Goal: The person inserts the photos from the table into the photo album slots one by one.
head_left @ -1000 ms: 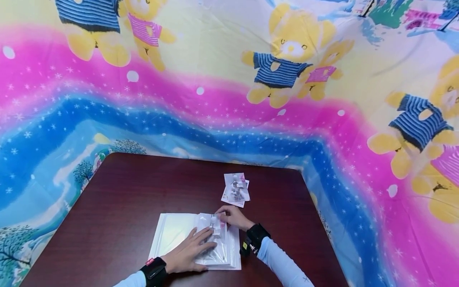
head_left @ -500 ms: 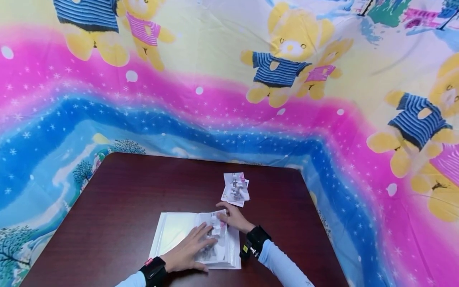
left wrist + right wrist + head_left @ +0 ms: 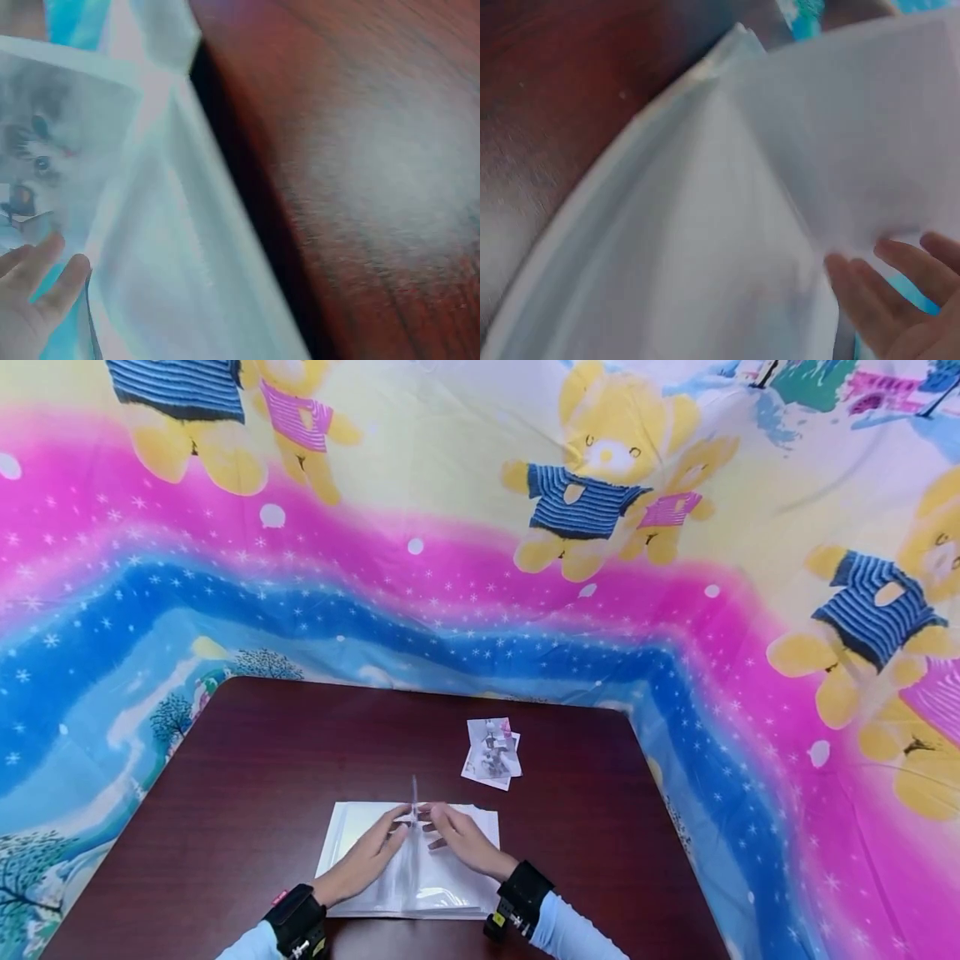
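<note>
A white photo album [image 3: 457,889] lies open on the dark wooden table. One clear-sleeved page [image 3: 415,789] stands upright near its middle, seen almost edge-on. My left hand [image 3: 363,862] touches the page's left side with extended fingers. On the opposite side are the loosely spread fingers of my right hand [image 3: 471,845], close against the page. In the left wrist view, a kitten photo [image 3: 37,150] shows through the sleeve just above the left fingertips [image 3: 51,244]. From the right wrist, the back of the page [image 3: 870,135] looks plain white.
Beyond the album, a small pile of loose photos [image 3: 492,752] lies on the table [image 3: 300,743]. A curtain printed with bears [image 3: 592,502] hangs around the table's far and side edges.
The page with the photo lay flat on the right side under both hands; now it stands upright between them. Both hands have drawn in toward the album's middle. The loose photos have stayed put.
</note>
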`<move>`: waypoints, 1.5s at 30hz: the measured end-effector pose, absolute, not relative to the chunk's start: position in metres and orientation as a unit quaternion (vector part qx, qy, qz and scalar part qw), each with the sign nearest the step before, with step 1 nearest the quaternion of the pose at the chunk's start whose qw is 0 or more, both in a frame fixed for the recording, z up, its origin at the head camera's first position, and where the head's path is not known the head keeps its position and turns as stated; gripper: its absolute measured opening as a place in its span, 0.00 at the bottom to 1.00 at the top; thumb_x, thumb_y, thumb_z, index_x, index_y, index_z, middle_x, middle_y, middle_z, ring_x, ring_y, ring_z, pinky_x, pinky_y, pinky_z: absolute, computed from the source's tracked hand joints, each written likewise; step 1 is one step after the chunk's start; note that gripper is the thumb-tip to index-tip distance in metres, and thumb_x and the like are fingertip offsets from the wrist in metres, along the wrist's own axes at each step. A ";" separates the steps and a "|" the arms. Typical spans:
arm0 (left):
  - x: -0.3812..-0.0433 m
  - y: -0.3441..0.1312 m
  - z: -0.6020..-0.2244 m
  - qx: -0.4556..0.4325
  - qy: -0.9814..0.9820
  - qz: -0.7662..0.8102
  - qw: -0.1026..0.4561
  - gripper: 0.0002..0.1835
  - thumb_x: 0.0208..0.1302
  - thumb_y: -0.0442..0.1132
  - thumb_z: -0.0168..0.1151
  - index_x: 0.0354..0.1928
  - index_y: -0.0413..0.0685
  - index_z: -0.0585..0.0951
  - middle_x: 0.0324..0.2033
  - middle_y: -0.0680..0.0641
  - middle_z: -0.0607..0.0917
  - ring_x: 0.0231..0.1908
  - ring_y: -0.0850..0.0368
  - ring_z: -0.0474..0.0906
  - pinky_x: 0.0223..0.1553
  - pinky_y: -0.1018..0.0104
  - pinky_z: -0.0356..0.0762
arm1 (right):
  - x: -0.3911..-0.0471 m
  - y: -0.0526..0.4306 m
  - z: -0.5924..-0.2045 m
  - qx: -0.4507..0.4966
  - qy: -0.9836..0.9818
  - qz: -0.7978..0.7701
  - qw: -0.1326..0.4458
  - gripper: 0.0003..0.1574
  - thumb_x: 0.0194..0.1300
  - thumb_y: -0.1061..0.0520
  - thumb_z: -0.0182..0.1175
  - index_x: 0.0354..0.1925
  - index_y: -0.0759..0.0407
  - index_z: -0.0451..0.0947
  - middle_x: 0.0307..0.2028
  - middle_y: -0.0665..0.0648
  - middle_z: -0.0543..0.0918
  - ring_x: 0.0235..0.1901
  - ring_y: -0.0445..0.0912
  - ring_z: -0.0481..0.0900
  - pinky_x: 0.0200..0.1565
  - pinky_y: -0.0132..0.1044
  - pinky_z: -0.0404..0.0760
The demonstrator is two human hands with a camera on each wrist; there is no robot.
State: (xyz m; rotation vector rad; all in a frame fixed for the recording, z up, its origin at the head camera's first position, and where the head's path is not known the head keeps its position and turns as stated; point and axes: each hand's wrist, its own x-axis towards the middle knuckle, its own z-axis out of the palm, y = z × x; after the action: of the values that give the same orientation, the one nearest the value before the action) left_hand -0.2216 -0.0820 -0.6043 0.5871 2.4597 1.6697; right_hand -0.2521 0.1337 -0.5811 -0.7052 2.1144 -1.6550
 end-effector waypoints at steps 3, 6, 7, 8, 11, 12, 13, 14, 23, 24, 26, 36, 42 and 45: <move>-0.226 -0.089 -0.600 0.158 0.795 0.586 0.003 0.24 0.78 0.38 0.46 0.70 0.32 0.63 0.60 0.34 0.75 0.51 0.47 0.79 0.49 0.60 0.77 | -0.246 0.126 -0.585 -0.293 0.796 -0.506 0.159 0.27 0.82 0.57 0.32 0.63 0.66 0.72 0.60 0.64 0.77 0.61 0.57 0.73 0.58 0.46 0.76; -0.231 -0.098 -0.599 0.146 0.786 0.597 -0.062 0.23 0.74 0.33 0.51 0.67 0.31 0.66 0.52 0.34 0.79 0.37 0.57 0.79 0.36 0.67 0.76 | -0.242 0.121 -0.589 -0.332 0.817 -0.448 0.148 0.26 0.82 0.55 0.34 0.63 0.61 0.74 0.61 0.57 0.78 0.64 0.47 0.71 0.63 0.38 0.69; -0.232 -0.101 -0.599 0.146 0.787 0.593 -0.086 0.23 0.71 0.31 0.54 0.66 0.31 0.68 0.50 0.35 0.80 0.32 0.60 0.77 0.32 0.68 0.74 | -0.241 0.119 -0.590 -0.345 0.817 -0.439 0.146 0.26 0.82 0.55 0.35 0.63 0.62 0.75 0.62 0.57 0.78 0.64 0.46 0.71 0.63 0.38 0.69; -0.233 -0.104 -0.600 0.149 0.789 0.586 -0.108 0.24 0.69 0.30 0.57 0.65 0.31 0.68 0.48 0.35 0.80 0.29 0.63 0.75 0.30 0.70 0.72 | -0.240 0.119 -0.591 -0.356 0.819 -0.427 0.144 0.26 0.82 0.54 0.35 0.62 0.62 0.75 0.62 0.56 0.78 0.64 0.46 0.71 0.64 0.38 0.68; -0.235 -0.112 -0.603 0.163 0.800 0.553 -0.169 0.28 0.60 0.24 0.62 0.63 0.28 0.69 0.44 0.34 0.81 0.24 0.68 0.70 0.25 0.71 0.68 | -0.238 0.119 -0.596 -0.388 0.830 -0.379 0.131 0.26 0.82 0.53 0.37 0.61 0.61 0.76 0.63 0.57 0.77 0.64 0.46 0.71 0.64 0.39 0.67; -0.235 -0.115 -0.605 0.167 0.804 0.539 -0.186 0.29 0.58 0.23 0.64 0.62 0.27 0.70 0.42 0.34 0.81 0.23 0.68 0.69 0.24 0.72 0.68 | -0.237 0.120 -0.598 -0.396 0.835 -0.362 0.125 0.26 0.82 0.52 0.37 0.61 0.61 0.76 0.63 0.56 0.76 0.64 0.47 0.71 0.65 0.40 0.67; -0.235 -0.117 -0.607 0.168 0.810 0.526 -0.196 0.30 0.56 0.22 0.64 0.62 0.26 0.69 0.42 0.34 0.81 0.23 0.68 0.69 0.23 0.72 0.68 | -0.236 0.121 -0.599 -0.403 0.840 -0.344 0.117 0.26 0.82 0.52 0.37 0.61 0.60 0.76 0.63 0.56 0.76 0.64 0.48 0.70 0.65 0.40 0.66; -0.235 -0.118 -0.609 0.170 0.815 0.516 -0.202 0.30 0.54 0.21 0.65 0.62 0.26 0.69 0.42 0.33 0.81 0.24 0.68 0.70 0.23 0.72 0.68 | -0.236 0.122 -0.601 -0.409 0.846 -0.324 0.109 0.25 0.82 0.51 0.37 0.61 0.59 0.76 0.64 0.56 0.76 0.65 0.48 0.70 0.66 0.41 0.66; -0.226 -0.124 -0.623 0.125 0.886 0.426 -0.133 0.37 0.50 0.23 0.71 0.64 0.26 0.67 0.51 0.26 0.75 0.46 0.31 0.76 0.44 0.39 0.75 | -0.236 0.146 -0.611 -0.385 0.872 -0.297 0.066 0.23 0.80 0.49 0.44 0.58 0.58 0.79 0.64 0.59 0.75 0.66 0.56 0.67 0.66 0.51 0.64; -0.225 -0.125 -0.625 0.123 0.891 0.418 -0.131 0.38 0.49 0.23 0.71 0.64 0.26 0.68 0.52 0.26 0.74 0.50 0.30 0.74 0.47 0.37 0.73 | -0.237 0.149 -0.612 -0.379 0.871 -0.305 0.064 0.22 0.79 0.49 0.45 0.58 0.58 0.78 0.64 0.59 0.75 0.66 0.57 0.67 0.65 0.52 0.63; -0.224 -0.124 -0.629 0.126 0.895 0.405 -0.140 0.37 0.47 0.23 0.71 0.63 0.27 0.70 0.55 0.24 0.73 0.55 0.27 0.70 0.51 0.34 0.69 | -0.240 0.157 -0.613 -0.373 0.872 -0.313 0.054 0.21 0.78 0.50 0.47 0.58 0.59 0.78 0.64 0.61 0.75 0.65 0.59 0.67 0.65 0.54 0.64; -0.223 -0.110 -0.635 0.203 0.900 0.293 -0.251 0.22 0.38 0.20 0.67 0.41 0.42 0.86 0.52 0.34 0.82 0.54 0.32 0.75 0.41 0.35 0.74 | -0.251 0.194 -0.620 -0.327 0.899 -0.289 0.040 0.23 0.68 0.52 0.63 0.58 0.59 0.78 0.64 0.62 0.74 0.65 0.58 0.67 0.64 0.54 0.64; -0.219 -0.084 -0.642 0.280 0.867 0.311 -0.270 0.19 0.41 0.22 0.70 0.39 0.42 0.85 0.49 0.32 0.82 0.50 0.34 0.77 0.45 0.40 0.74 | -0.253 0.205 -0.619 -0.304 0.901 -0.304 0.057 0.27 0.60 0.61 0.68 0.59 0.59 0.77 0.66 0.63 0.72 0.66 0.60 0.64 0.66 0.55 0.63; -0.215 -0.072 -0.643 0.315 0.861 0.311 -0.250 0.17 0.47 0.28 0.73 0.43 0.43 0.85 0.52 0.33 0.81 0.52 0.34 0.77 0.50 0.40 0.73 | -0.259 0.208 -0.619 -0.287 0.898 -0.328 0.059 0.27 0.59 0.63 0.69 0.58 0.60 0.78 0.64 0.62 0.73 0.64 0.59 0.66 0.65 0.54 0.64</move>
State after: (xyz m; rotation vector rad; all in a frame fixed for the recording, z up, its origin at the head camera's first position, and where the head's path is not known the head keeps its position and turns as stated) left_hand -0.2149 -0.0721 -0.6433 1.1856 3.2434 1.1719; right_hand -0.2585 0.2082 -0.6188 -0.8687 2.7207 -0.9934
